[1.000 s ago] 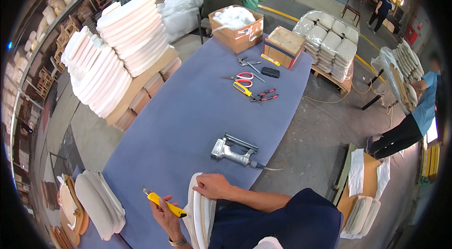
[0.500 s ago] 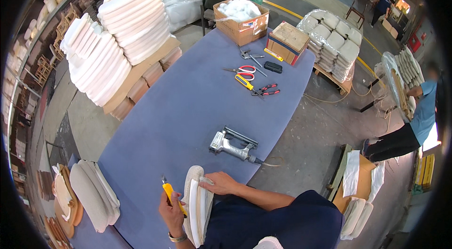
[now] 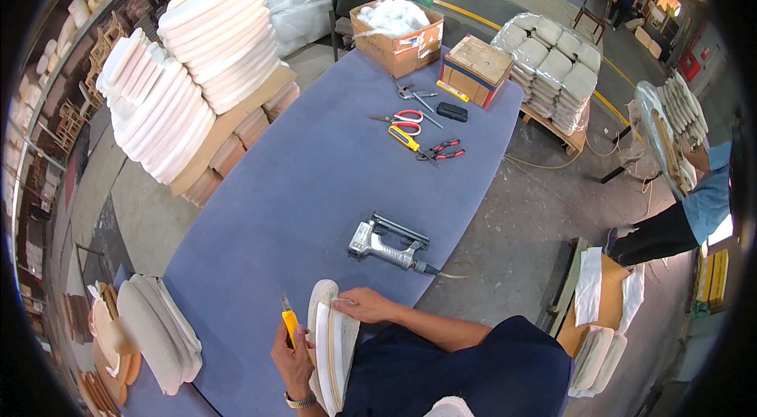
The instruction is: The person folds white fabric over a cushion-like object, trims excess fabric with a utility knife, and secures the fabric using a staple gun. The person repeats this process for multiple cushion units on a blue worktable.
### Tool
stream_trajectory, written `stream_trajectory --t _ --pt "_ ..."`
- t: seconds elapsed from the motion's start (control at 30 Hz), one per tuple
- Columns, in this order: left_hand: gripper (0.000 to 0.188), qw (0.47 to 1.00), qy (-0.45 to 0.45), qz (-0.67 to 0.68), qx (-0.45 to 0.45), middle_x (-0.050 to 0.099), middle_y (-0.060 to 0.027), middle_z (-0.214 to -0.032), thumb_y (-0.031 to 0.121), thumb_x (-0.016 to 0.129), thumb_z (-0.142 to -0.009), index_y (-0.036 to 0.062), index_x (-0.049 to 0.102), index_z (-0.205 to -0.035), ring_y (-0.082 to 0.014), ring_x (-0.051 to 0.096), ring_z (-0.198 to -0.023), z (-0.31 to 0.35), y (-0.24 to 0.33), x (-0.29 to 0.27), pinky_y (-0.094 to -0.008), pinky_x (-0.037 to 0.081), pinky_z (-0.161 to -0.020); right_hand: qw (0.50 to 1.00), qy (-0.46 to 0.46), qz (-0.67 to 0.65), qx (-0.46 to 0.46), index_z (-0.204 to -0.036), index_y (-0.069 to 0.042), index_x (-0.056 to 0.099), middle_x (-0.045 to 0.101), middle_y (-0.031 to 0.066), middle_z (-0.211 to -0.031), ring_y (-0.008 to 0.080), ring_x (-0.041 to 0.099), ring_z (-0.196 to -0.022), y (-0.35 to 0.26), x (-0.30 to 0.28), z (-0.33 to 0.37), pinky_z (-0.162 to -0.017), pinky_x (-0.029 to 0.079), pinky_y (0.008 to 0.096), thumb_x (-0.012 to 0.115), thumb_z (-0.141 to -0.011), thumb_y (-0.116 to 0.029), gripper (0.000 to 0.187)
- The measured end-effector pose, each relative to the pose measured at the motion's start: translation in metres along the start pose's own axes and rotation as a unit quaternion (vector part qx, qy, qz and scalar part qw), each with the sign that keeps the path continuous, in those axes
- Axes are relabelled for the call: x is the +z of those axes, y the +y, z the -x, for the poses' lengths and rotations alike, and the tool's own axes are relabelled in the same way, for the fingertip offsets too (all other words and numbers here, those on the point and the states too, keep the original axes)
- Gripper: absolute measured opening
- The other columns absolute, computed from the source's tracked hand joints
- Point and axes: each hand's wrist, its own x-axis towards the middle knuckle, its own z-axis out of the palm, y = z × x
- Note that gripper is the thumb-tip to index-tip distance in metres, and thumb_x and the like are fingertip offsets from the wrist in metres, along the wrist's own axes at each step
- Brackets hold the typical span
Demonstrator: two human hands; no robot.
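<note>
My left hand (image 3: pixel 292 362), with a metal watch on its wrist, is closed around a yellow utility knife (image 3: pixel 289 321). The blade points up, away from me. Right beside it, a padded seat cushion (image 3: pixel 331 342) with beige fabric and a white layered edge stands on its side at the table's near edge, against my body. The fingers of my right hand (image 3: pixel 364 306) pinch the cushion's upper edge; a bit of pale material shows at the fingertips. The knife blade is apart from the cushion. On the table beyond lies a silver staple gun (image 3: pixel 386 243) with its air hose.
Scissors (image 3: pixel 406 122), a screwdriver (image 3: pixel 404 138), pliers (image 3: pixel 445 150) and two boxes, one cardboard box (image 3: pixel 398 46) with white stuffing, sit farther up the blue table (image 3: pixel 292 212). Finished cushions (image 3: pixel 162 334) lie left. Foam stacks (image 3: pixel 217 42) stand behind. Co-workers are at the back and right.
The knife has tilted more upright and moved slightly right, with my left hand turning. My right hand still grips the cushion's top. The whole view has shifted a little.
</note>
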Motion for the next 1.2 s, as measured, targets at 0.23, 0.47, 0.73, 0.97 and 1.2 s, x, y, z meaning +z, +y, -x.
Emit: stream_trajectory --t 0.23,0.47,0.73,0.97,1.2 --pt "0.035 1.0 0.004 -0.019 -0.005 0.069 -0.0061 -0.082 0.026 0.062 -0.105 -0.0021 0.064 -0.126 -0.01 0.064 -0.063 0.003 0.005 0.002 -0.0271 0.051 -0.058 0.999 -0.027 -0.005 -0.024 -0.113 -0.001 0.069 0.071 0.0213 -0.093 0.0291 0.068 -0.084 0.019 0.003 -0.008 -0.079 0.052 0.0437 0.049 -0.108 -0.046 0.05" --pt "0.04 0.994 0.004 -0.106 0.013 0.071 -0.0142 -0.087 0.027 0.061 -0.104 0.0032 0.062 -0.136 -0.0223 0.07 -0.073 0.0 0.014 -0.007 -0.0357 0.054 -0.066 0.98 -0.033 -0.187 -0.061 -0.12 0.0 0.067 0.072 0.0046 -0.105 0.0115 0.062 -0.098 0.04 0.017 -0.012 -0.09 0.052 0.0334 0.05 -0.111 -0.033 0.038" --pt "0.048 0.932 -0.07 -0.346 0.086 0.075 -0.0168 -0.105 0.034 0.055 -0.104 0.0187 0.053 -0.149 -0.0375 0.072 -0.085 0.003 0.01 0.005 -0.0479 0.056 -0.07 0.977 -0.034 -0.197 -0.078 -0.125 0.001 0.065 0.069 0.001 -0.102 0.0088 0.059 -0.094 0.025 0.017 -0.007 -0.086 0.05 0.0283 0.046 -0.113 -0.033 0.041" --pt "0.051 0.908 -0.132 -0.396 0.027 0.074 -0.0187 -0.098 0.036 0.052 -0.105 0.0235 0.047 -0.154 -0.0415 0.07 -0.085 -0.004 0.031 0.015 -0.0517 0.054 -0.071 0.98 -0.022 -0.176 -0.094 -0.121 0.0 0.065 0.067 0.0013 -0.097 0.0097 0.057 -0.09 0.026 0.014 -0.012 -0.083 0.049 0.0294 0.045 -0.113 -0.033 0.04" --pt "0.051 0.89 -0.121 -0.436 0.048 0.073 -0.015 -0.092 0.035 0.053 -0.104 0.0248 0.047 -0.154 -0.0392 0.07 -0.078 -0.003 0.03 0.017 -0.051 0.054 -0.065 0.984 -0.018 -0.147 -0.095 -0.12 0.0 0.065 0.066 0.0006 -0.095 0.0091 0.056 -0.089 0.029 0.015 -0.015 -0.082 0.049 0.0289 0.046 -0.113 -0.035 0.04"
